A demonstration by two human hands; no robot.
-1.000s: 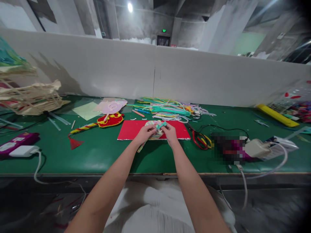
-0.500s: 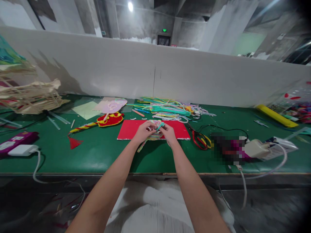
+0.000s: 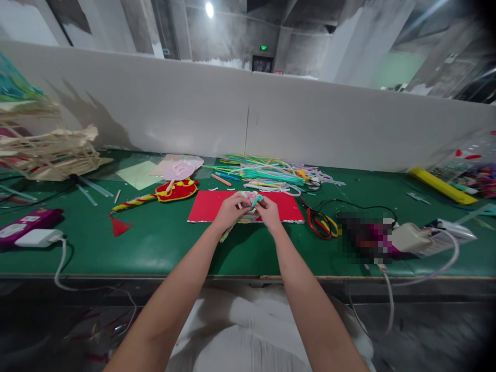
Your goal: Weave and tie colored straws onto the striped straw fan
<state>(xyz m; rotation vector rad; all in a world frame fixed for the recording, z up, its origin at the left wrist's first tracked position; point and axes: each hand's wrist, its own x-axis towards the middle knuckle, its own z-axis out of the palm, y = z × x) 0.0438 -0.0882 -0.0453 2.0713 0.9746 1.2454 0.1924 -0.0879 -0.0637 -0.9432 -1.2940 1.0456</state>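
Over a red board (image 3: 205,206), both hands meet at a pastel, multicoloured pipe-cleaner craft piece (image 3: 248,219). My left hand (image 3: 230,212) is closed on its left side, and a striped stem slants out below that wrist. A short teal pipe cleaner (image 3: 256,199) lies across the top of the piece, pinched in the fingers of my right hand (image 3: 268,213). The fingers cover much of the piece, so its full shape is hidden. To the left lies a red and yellow fan-shaped craft (image 3: 176,190) with a twisted handle and red tassel.
Behind the board is a heap of loose pipe cleaners (image 3: 267,172). Red-and-yellow-handled pliers or scissors (image 3: 322,225) lie right of it. Power strips (image 3: 33,225) with cables, a stick-built model (image 3: 50,152) and a yellow tube (image 3: 442,186) sit further out. A white partition (image 3: 174,108) stands behind.
Both hands stay in nearly the same place, with only slight finger movement around the teal pipe cleaner. The view has shifted very slightly.
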